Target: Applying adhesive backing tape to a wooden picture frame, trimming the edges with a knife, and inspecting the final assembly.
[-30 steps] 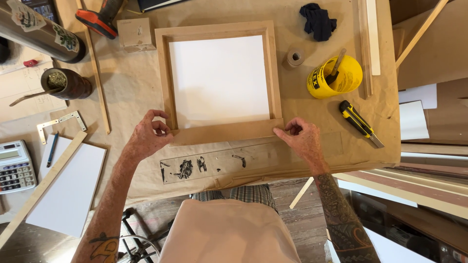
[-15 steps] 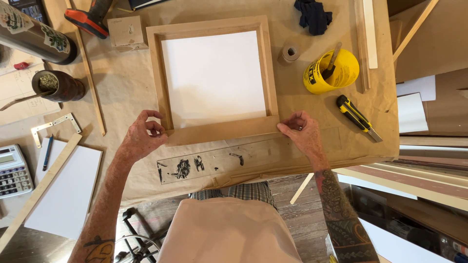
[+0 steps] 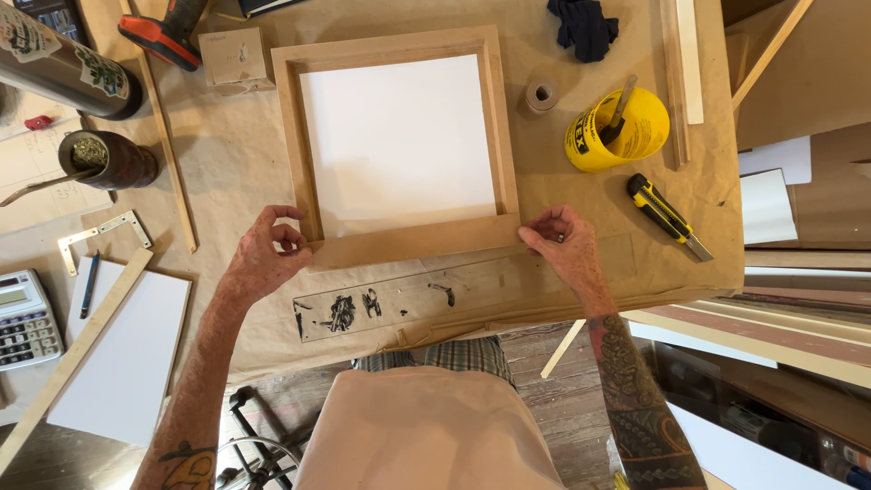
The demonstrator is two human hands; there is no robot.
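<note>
bench (image 3: 227, 154) covered in brown kraft paper; worn wood plank floor (image 3: 553, 399) below its near edge, timber strips (image 3: 780, 318) stacked to its right.

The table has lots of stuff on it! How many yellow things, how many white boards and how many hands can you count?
Yellow things: 2, the yellow tub and the utility knife.
White boards: 2, the white panel inside the wooden frame and the white board at the left.
Hands: 2, the left hand and the right hand, each at a near corner of the frame.
Total: 6

Frame (image 3: 399, 145) mid-table (board inside); cup (image 3: 617, 132) right, knife (image 3: 667, 216) below it.
</note>
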